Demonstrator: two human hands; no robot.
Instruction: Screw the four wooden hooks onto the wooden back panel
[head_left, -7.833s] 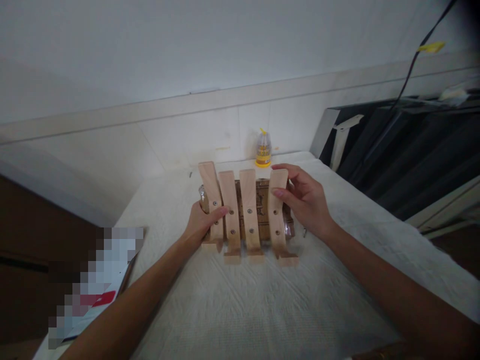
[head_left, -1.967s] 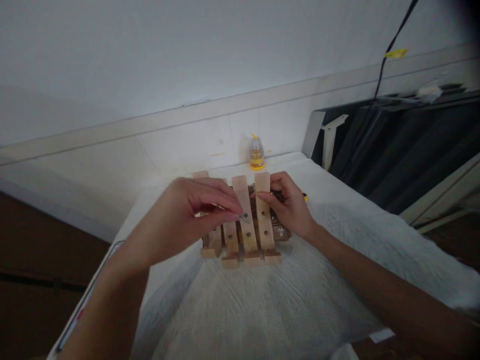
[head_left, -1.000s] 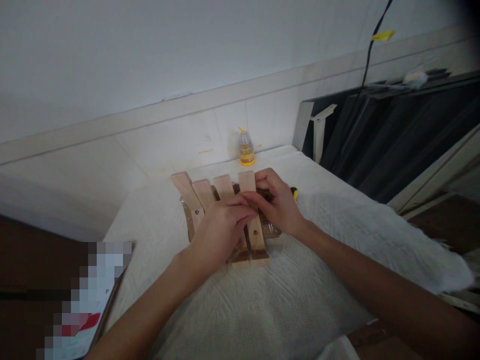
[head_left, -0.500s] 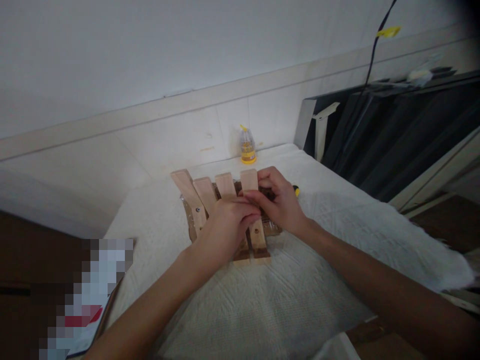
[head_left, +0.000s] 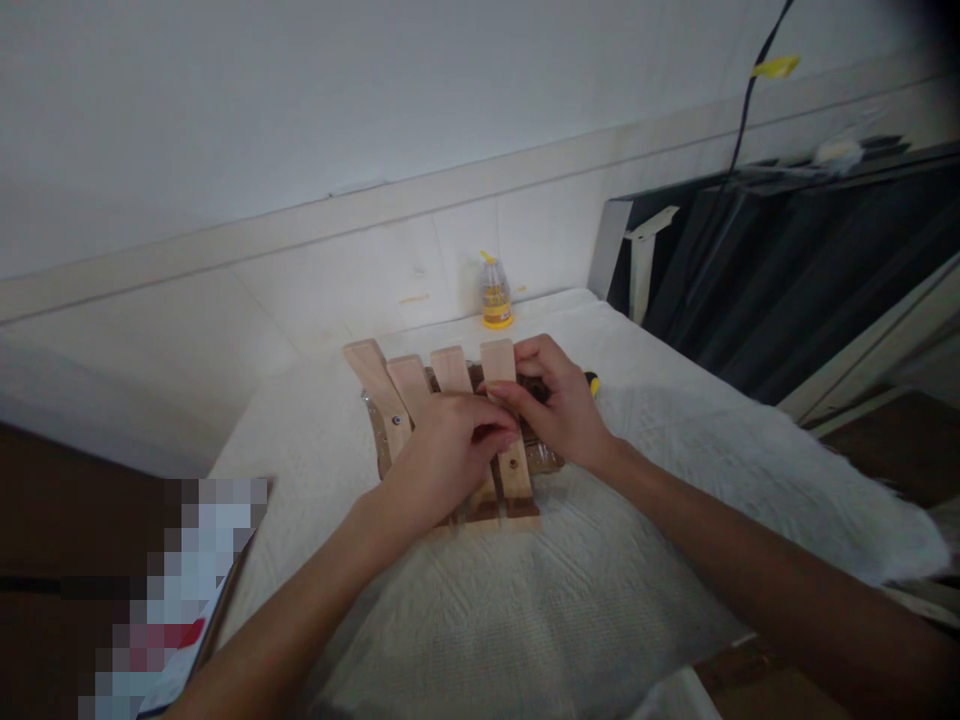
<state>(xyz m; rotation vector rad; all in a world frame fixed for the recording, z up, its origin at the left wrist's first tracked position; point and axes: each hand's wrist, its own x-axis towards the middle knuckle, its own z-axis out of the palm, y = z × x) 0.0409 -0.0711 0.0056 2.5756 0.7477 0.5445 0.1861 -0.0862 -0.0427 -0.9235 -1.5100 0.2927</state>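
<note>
Several pale wooden slats lie side by side on a clear-wrapped brown piece (head_left: 382, 452). My right hand (head_left: 564, 405) grips the rightmost wooden slat (head_left: 497, 358), thumb on its top face and fingers at its right edge. Over the same slat, the fingertips of my left hand (head_left: 454, 445) pinch together; anything between them is too small to make out. A dark hole shows lower on that slat. The leftmost slat (head_left: 366, 362) is tilted and has a small metal fitting (head_left: 397, 421) in it. My left hand covers parts of the middle slats.
A white quilted cloth (head_left: 660, 530) covers the table. A clear bottle with a yellow base (head_left: 496, 292) stands by the wall. A yellow-and-black handle end (head_left: 592, 383) pokes out beyond my right hand. Dark panels (head_left: 787, 240) lean at the right.
My left hand's fingers have shifted slightly left and down over the rightmost slat. My right hand stays almost where it was on the slat.
</note>
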